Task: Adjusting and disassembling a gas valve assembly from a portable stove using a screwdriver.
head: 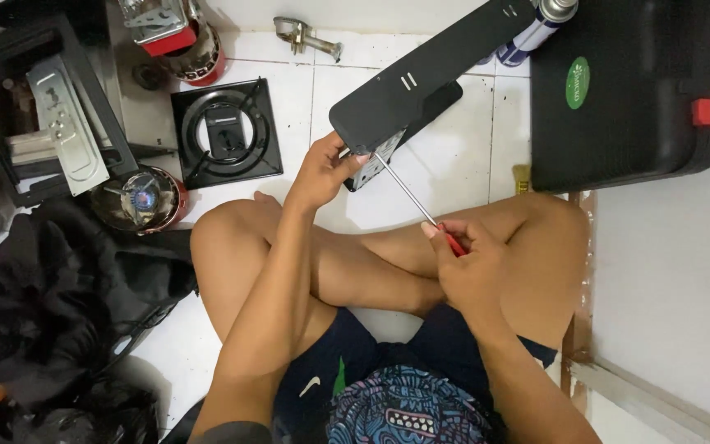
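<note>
I sit cross-legged on a white tiled floor. My left hand [320, 171] grips the near end of a long black metal housing [429, 74] that slants up to the right. My right hand [470, 267] is closed around the red handle of a screwdriver [411, 197]. Its thin steel shaft runs up-left, and the tip meets the housing's lower end beside my left thumb.
A black square burner plate [225, 133] lies on the tiles at left. Nearby are a red gas canister [143, 200], a second red canister [191, 49], a black carry case [622, 90] at right, a spray can [536, 29], and dark bags [51, 304] at lower left.
</note>
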